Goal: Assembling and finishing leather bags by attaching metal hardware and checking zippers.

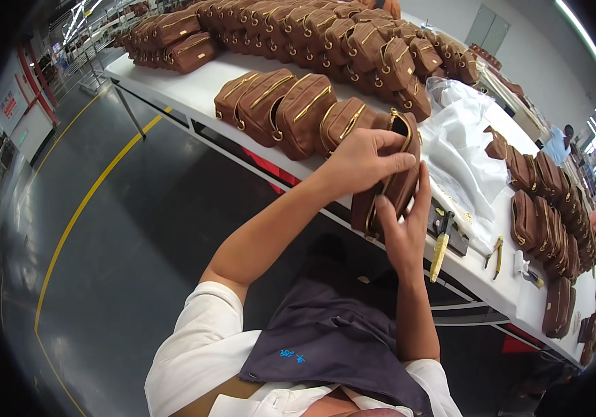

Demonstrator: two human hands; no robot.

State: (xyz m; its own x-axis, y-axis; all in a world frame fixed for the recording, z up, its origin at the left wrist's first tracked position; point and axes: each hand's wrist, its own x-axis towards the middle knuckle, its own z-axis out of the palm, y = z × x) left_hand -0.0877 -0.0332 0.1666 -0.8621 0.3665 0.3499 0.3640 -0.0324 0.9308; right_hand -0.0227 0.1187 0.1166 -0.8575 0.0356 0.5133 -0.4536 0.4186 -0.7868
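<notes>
The brown bag point(402, 187) is held up by the table's point(225, 69) near edge, its zipped mouth gaping at the upper end and its lower end at or just past that edge; whether the table bears any of its weight I cannot tell. The right hand point(406, 236) is closed around the lower part, thumb on the near face and fingers along the far side, and seems to carry most of the load. The left hand point(364, 163) is half curled at the mouth, thumb against the side; its fingertips are partly hidden, so I cannot tell whether they pinch the rim or merely rest there. If the right thumb slackened, the bag could slide off the near edge to the floor point(103, 243). Pulling hard on one side of the mouth might strain or skew the gold zip point(395, 116), and a fingertip close to its teeth could be nipped. The row of finished-looking bags point(305, 115) stands just left along the same edge, so a swinging left forearm might knock one over. To the right, the yellow-handled tool point(440, 254) juts over the near edge, where a careless elbow could tip it off.
</notes>
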